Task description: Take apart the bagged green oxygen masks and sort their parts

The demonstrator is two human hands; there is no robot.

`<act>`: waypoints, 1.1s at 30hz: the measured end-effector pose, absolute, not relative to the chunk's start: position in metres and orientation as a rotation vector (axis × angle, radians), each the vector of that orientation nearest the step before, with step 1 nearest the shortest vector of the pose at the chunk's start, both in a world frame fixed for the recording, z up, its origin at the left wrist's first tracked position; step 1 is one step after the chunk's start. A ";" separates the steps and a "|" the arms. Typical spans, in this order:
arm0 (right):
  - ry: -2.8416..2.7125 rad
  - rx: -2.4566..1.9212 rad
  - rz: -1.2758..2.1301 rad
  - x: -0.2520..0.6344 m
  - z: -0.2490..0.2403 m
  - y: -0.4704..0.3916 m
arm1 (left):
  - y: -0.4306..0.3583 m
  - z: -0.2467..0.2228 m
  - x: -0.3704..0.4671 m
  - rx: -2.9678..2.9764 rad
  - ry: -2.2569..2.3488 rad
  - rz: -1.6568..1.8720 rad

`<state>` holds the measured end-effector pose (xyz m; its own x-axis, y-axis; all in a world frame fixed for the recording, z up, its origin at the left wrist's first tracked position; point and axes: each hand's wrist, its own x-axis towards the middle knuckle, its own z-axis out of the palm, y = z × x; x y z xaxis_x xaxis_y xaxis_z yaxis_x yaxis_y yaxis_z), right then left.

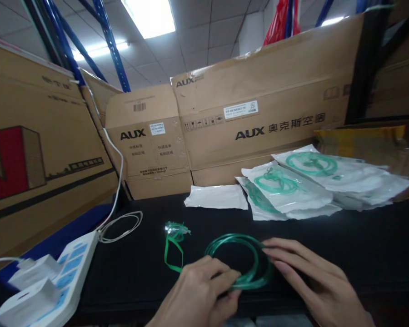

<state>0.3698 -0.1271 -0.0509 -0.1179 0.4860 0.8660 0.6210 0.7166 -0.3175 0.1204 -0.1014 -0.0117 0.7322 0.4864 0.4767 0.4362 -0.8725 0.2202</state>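
Observation:
A coil of green clear plastic tubing lies over the black tabletop in front of me. My left hand has its fingers curled on the lower left of the coil. At the coil's right side is my right hand, its fingers stretched out and their tips touching the loops; its thumb is hard to make out. Left of the coil sits a small clear-green plastic piece with a green strap. Whether it is joined to the tubing I cannot tell.
White-backed pouches with green tubing are piled at the back right, beside a flat white packet. A power strip with plugged-in adapters and a white cable stands left. Cardboard walls the back.

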 end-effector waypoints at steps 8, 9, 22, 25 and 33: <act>-1.679 -1.018 0.052 0.367 -0.047 -0.121 | -0.047 0.070 0.074 2.762 1.269 1.147; -1.731 -1.030 0.089 0.365 -0.046 -0.119 | -0.030 0.072 0.064 2.799 1.345 1.179; -2.482 -1.161 0.128 0.316 0.000 0.014 | 0.103 -0.011 -0.024 2.624 1.738 0.431; -2.501 -1.237 0.135 0.318 -0.017 0.036 | 0.107 -0.015 -0.028 2.599 1.751 0.432; -2.510 -1.235 0.181 0.334 -0.029 0.046 | 0.103 -0.011 -0.025 2.539 1.921 0.583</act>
<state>0.3338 0.0461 -0.0286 -0.5660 0.7879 0.2426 0.7450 0.6149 -0.2586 -0.0248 0.1025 -0.0106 0.2322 0.9119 0.3385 0.9461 -0.2925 0.1389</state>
